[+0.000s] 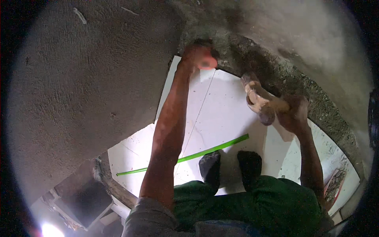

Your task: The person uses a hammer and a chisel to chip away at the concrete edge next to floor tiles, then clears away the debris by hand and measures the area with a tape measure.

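Observation:
At the far corner of the white tiles (221, 102), next to the rough wall, is my left hand (191, 55). It is closed round a reddish-orange, round-ended thing (207, 63), whose lower part I cannot make out. A mallet (258, 98) with a pale middle and dark, worn ends is in my right hand (294, 112). My fingers wrap its handle near the right wall, and its head hangs over the tile edge, apart from my left hand. Motion smears both hands somewhat.
A bright green strip (197, 154) lies across the tiles before my dark-covered feet (249, 164). Rough grey wall (90, 79) rises on the left; a broken, rubble-like border (316, 91) runs along the right. A reddish-edged object (335, 185) lies at the lower right.

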The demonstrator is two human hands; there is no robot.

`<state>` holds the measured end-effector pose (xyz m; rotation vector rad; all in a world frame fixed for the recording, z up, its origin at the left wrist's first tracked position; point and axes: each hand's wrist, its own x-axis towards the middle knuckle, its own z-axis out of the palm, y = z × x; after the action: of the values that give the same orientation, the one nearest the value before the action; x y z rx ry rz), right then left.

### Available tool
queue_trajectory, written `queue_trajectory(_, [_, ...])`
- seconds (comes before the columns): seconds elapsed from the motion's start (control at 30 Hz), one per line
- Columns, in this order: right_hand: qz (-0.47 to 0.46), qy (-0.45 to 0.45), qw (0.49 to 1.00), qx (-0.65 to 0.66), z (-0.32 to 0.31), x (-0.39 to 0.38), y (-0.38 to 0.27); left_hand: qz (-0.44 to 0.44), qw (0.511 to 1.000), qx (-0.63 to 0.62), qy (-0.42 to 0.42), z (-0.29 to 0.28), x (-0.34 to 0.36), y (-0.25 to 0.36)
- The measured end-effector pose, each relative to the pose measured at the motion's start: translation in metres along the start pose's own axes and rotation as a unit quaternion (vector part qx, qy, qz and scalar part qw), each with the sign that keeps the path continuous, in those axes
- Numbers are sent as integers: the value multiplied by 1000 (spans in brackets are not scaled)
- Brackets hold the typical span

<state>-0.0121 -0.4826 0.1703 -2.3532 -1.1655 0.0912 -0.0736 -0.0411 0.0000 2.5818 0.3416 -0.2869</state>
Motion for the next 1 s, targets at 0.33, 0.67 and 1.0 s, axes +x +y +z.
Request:
queue_trajectory(0.33, [17,-28,999,28,3,23,-11,-225,790,-556,129,-47,-19,12])
queue_trajectory(0.67, [-202,48,970,126,43,102,-60,-227,699,-652,187,-80,-61,35])
queue_trajectory(1.0, [-19,-241,970,-3,86,142,-67,-194,696,-663,197,-67,-126,63])
